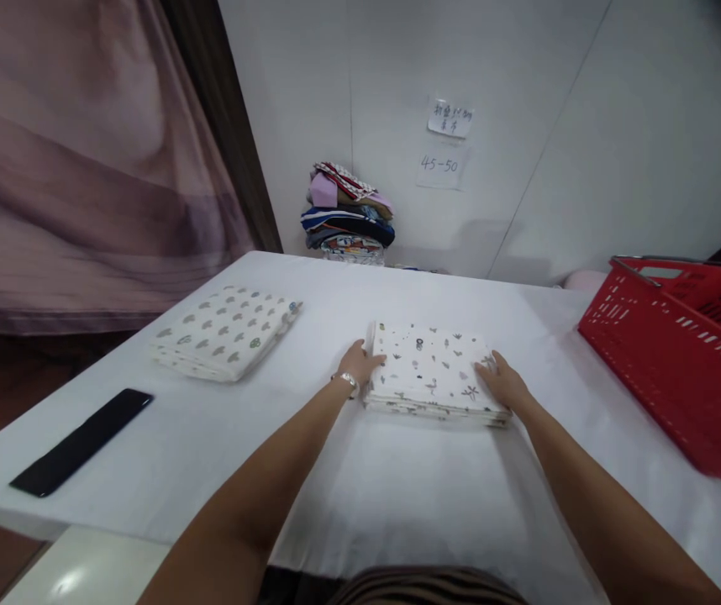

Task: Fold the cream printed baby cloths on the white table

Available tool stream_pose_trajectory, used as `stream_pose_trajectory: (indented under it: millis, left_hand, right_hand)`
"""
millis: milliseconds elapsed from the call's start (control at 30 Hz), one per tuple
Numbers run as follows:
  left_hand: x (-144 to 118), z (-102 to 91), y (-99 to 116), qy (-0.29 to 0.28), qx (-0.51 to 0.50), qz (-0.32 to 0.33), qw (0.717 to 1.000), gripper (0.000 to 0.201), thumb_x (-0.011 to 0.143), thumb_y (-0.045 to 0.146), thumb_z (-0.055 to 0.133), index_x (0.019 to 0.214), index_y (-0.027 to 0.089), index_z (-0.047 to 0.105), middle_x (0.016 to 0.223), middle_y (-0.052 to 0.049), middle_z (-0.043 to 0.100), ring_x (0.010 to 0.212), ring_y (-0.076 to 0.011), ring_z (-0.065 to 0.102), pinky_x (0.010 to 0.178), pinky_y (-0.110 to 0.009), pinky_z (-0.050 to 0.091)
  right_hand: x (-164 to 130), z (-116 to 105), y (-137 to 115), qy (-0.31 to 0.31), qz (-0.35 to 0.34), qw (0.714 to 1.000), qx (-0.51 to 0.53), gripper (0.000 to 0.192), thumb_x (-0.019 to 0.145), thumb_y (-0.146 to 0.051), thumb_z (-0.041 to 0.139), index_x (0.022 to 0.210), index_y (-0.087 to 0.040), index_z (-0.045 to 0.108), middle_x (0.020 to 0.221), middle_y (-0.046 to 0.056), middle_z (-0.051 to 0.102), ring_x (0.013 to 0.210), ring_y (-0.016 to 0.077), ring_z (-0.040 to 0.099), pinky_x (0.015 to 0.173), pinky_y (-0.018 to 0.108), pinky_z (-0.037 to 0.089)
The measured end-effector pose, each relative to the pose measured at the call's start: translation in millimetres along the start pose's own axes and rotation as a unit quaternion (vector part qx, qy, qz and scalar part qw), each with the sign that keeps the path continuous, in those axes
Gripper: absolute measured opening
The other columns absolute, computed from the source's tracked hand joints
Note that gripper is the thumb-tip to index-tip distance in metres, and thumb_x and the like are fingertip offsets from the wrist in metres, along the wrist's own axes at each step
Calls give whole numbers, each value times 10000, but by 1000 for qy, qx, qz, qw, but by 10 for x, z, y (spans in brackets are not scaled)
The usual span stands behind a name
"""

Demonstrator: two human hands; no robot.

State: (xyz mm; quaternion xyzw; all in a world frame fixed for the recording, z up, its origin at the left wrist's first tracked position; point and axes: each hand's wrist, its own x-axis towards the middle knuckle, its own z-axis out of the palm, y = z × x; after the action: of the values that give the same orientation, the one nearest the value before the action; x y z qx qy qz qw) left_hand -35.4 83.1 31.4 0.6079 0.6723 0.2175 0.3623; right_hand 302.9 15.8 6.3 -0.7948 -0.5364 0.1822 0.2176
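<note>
Two hands lie flat and unclenched on a folded cloth point(431, 370) on the table point(398, 487): left hand point(360, 363) at its left edge, right hand point(504, 382) at its right.

The red basket point(681, 361) was cut off at the right edge; writing on the wall notes point(449, 118) was too small to read.
</note>
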Motion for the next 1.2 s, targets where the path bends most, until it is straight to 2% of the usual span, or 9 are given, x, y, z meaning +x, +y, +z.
stream_pose_trajectory:
  millis: [200,300,367,433,500,667,867,1000,1200]
  left_hand:
    - [-646,102,-269,44,-48,19,998,592,717,431,650,1223,185,466,1163,-91,598,924,-182,620,790,-273,472]
    - [-806,126,-377,87,-107,25,990,439,741,393,626,1122,194,539,1091,-64,627,805,-142,619,749,-262,478]
    - [-868,142,-435,110,-132,38,984,288,751,353,605,992,195,600,992,-39,655,761,-133,607,734,-261,478]
    - [-912,164,-473,123,-149,56,980,165,760,319,578,855,194,632,870,-17,669,745,-136,600,728,-266,476]
    - [-948,194,-490,132,-155,71,976,124,757,292,568,789,195,638,800,-5,666,729,-137,599,721,-269,475]
    - [-1017,268,-501,152,-129,83,976,173,727,311,620,863,203,631,837,-4,659,706,-129,599,700,-268,475]
    - [-1040,285,-512,154,-101,87,979,172,734,336,626,838,199,613,814,1,646,699,-130,588,675,-261,466]
    - [-1034,285,-511,159,-91,96,978,163,732,318,630,840,197,611,814,-4,643,715,-135,591,685,-263,467]
    - [-1001,312,-536,146,-121,115,975,152,741,278,618,874,204,611,804,5,642,703,-125,590,679,-253,470]
  right_hand:
    - [-620,-117,192,-42,37,998,1,783,800,-632,440,1411,-159,312,985,103,653,851,255,629,745,355,481]
    - [-843,-156,240,-3,9,1000,5,725,827,-602,412,1390,-149,346,956,98,648,781,227,620,702,345,487]
    - [-944,-155,228,77,-68,995,-3,629,840,-553,419,1320,-147,444,1046,122,623,873,242,599,744,367,484]
    - [-1008,-123,154,154,-179,972,1,495,853,-493,431,1200,-162,554,1105,129,603,985,261,560,824,404,467]
    - [-1044,-57,-6,177,-286,941,23,360,869,-427,449,1081,-192,621,1068,108,625,1015,254,547,881,424,446]
    - [-1053,232,-707,82,-438,891,84,202,881,-313,492,948,-231,664,953,62,666,933,215,579,837,382,470]
    - [-962,580,-1419,-9,-465,884,53,160,858,-209,531,902,-213,685,946,61,660,921,203,559,838,350,437]
    - [-918,703,-1559,-50,-448,892,3,120,837,-198,579,874,-195,693,903,56,649,897,203,535,809,325,414]
    - [-904,788,-1525,-57,-445,894,-10,131,851,-202,563,875,-205,692,884,49,631,875,190,517,789,299,390]
